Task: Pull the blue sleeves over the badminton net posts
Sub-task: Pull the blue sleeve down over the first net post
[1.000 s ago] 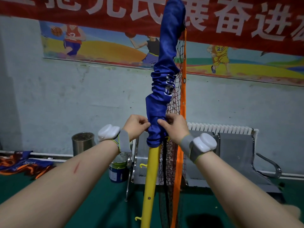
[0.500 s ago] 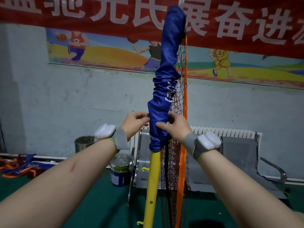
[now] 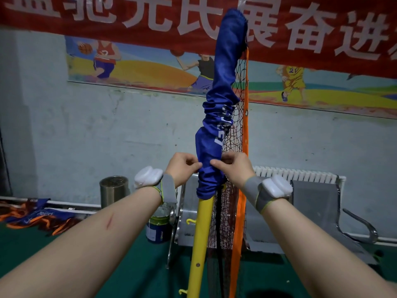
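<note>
Sleeve (image 3: 219, 104): blue fabric, bunched in folds, covers the top part of the post; its lower edge sits just below the hands.
Post (image 3: 198, 244): yellow, upright and slightly tilted, bare below the sleeve, with small yellow hooks on its side.
Left hand (image 3: 181, 166): fingers curled, thumb and fingertips pinch the sleeve's left side near its lower end.
Right hand (image 3: 233, 166): fingers curled, pinching the sleeve's right side at the same height — the 2 hands face each other across the fabric.
Wrists: each carries a grey band with a white device (image 3: 148, 176).
Net (image 3: 233, 147): dark mesh with an orange edge strip (image 3: 245, 130), hangs just right of the post, touching the sleeve.
Behind: a metal bench (image 3: 315, 207), a white radiator (image 3: 296, 175), a steel bin (image 3: 113, 190), a paint can (image 3: 158, 226) — all near the wall.
Floor (image 3: 139, 272): green; blue and orange fabric (image 3: 32, 218) lies in a heap at far left.
Wall: a red banner (image 3: 107, 18) with white characters above a basketball mural (image 3: 139, 65).
</note>
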Available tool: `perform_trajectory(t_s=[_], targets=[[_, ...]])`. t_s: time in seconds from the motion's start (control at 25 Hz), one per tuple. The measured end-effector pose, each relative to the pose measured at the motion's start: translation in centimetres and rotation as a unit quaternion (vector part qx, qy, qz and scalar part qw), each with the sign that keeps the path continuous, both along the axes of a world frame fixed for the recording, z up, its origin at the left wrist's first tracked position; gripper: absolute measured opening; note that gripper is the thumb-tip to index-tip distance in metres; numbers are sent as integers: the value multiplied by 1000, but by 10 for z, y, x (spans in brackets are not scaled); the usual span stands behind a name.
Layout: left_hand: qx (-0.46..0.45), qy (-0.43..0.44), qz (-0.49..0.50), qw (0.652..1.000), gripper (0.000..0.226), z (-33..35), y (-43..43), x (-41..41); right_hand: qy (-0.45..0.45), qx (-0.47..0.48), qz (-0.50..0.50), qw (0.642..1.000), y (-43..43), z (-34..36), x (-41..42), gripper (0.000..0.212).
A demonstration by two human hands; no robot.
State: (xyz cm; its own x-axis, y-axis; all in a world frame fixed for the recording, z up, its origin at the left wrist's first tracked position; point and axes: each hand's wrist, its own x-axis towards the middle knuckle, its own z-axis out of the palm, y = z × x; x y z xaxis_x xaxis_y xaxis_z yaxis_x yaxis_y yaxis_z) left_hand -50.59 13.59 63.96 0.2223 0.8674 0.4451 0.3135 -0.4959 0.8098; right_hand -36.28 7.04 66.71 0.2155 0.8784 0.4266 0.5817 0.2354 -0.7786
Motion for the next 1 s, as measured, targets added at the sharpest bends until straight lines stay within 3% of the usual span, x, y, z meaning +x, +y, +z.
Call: perform_trajectory(t_s=[0.44, 0.64, 0.76, 1.0], targets=[[-42, 52, -14, 998, 7, 0, -8, -7, -48, -43, -9, 998, 3, -18, 8, 52], [-39, -66, -13, 997, 12, 25, -11, -4, -37, 6, -12, 999, -1, -1, 2, 61], [11, -78, 12, 997, 14, 34, -8, -3, -20, 58, -24, 998, 0, 13, -4, 50], [16, -64, 15, 998, 13, 28, -4, 2, -33, 52, -29, 998, 4, 10, -4, 35]])
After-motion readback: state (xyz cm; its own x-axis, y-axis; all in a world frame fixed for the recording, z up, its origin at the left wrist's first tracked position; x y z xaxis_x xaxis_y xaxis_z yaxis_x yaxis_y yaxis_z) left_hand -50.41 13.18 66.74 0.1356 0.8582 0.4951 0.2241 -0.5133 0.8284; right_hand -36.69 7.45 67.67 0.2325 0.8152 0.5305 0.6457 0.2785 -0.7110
